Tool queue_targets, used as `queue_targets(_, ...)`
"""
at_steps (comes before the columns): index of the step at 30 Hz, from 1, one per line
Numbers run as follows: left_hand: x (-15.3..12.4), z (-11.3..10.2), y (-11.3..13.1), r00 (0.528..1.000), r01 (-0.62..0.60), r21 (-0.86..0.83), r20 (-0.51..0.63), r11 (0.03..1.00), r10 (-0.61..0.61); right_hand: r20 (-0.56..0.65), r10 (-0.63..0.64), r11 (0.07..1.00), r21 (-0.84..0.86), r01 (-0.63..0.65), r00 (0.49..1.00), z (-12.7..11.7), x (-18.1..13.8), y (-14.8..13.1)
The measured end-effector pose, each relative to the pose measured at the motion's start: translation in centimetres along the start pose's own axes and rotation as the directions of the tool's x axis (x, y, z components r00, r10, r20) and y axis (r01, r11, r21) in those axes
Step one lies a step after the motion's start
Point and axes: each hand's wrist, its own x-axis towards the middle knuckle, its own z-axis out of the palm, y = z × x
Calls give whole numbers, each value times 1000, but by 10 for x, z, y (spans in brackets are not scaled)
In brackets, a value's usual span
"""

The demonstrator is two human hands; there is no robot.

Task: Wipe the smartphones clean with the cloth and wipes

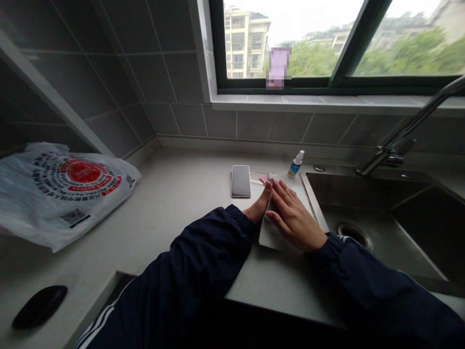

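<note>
My right hand (296, 215) lies flat, fingers stretched out, on a pale flat sheet or cloth (271, 235) on the grey countertop (174, 203). Under it my left hand (259, 206) reaches in from the left; only its thumb and edge show, touching the same sheet. A phone (241, 181) lies face up just left of the hands. A thin clear film with a pink tab (262, 177) sits between the phone and my fingertips. A small spray bottle (296, 164) with a blue label stands behind them, near the sink's corner.
A steel sink (381, 213) with its drain (350, 233) and a tap (407, 128) fills the right. A white plastic bag with red print (65, 189) lies at the left. A black round object (39, 305) sits at the lower left. A window runs behind.
</note>
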Motion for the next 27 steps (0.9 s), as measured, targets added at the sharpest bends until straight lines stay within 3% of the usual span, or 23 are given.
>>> queue_targets(8,-1,24,21,975,139,-202,-143,970,-169,-4,62,997,42,-61,998,1,1,6)
queue_targets(14,-2,26,28,964,160,-338,-148,927,-220,1,91,994,58,-91,996,-3,1,3)
queue_targets(27,-3,26,39,921,112,-322,-321,940,-219,-44,-65,986,153,71,997,-12,0,-4)
